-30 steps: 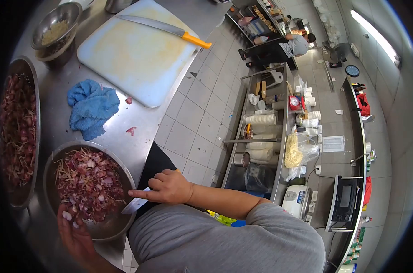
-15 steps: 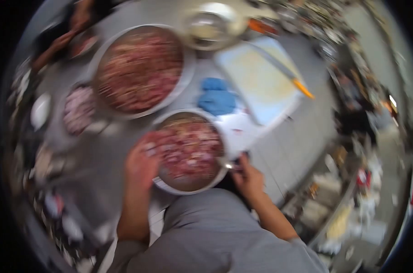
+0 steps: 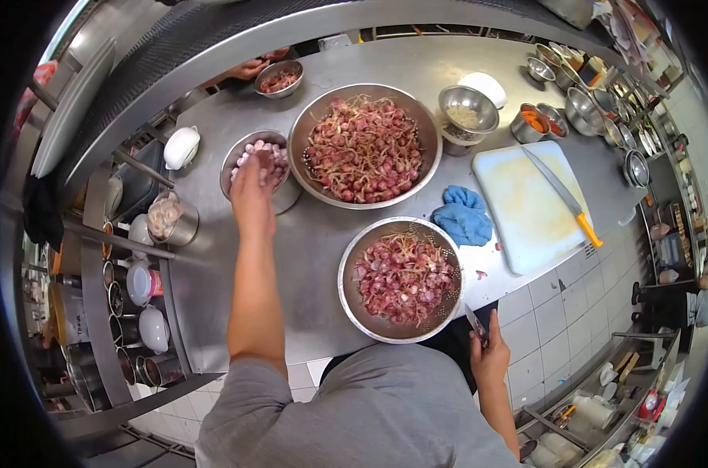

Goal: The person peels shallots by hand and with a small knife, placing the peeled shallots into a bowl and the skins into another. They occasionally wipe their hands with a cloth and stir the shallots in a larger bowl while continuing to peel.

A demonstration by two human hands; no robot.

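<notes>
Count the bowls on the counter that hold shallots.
4: the big bowl at center, the colander nearest the person, the small bowl under the left hand, and a far bowl. Others may be hidden.

Commercial kitchen: stainless steel prep counter (image 3: 315, 234), large metal bowls of shallots (image 3: 361, 144), tiled floor (image 3: 603, 296).

Landmark: the colander of peelings (image 3: 401, 279) at the table's near edge. Behind it sits the large bowl (image 3: 361, 145); left of that bowl, the small bowl (image 3: 253, 156) under the left hand (image 3: 253, 189). Right lie cloth (image 3: 463, 216), then cutting board (image 3: 525, 204) bearing a knife (image 3: 563, 196)
</notes>
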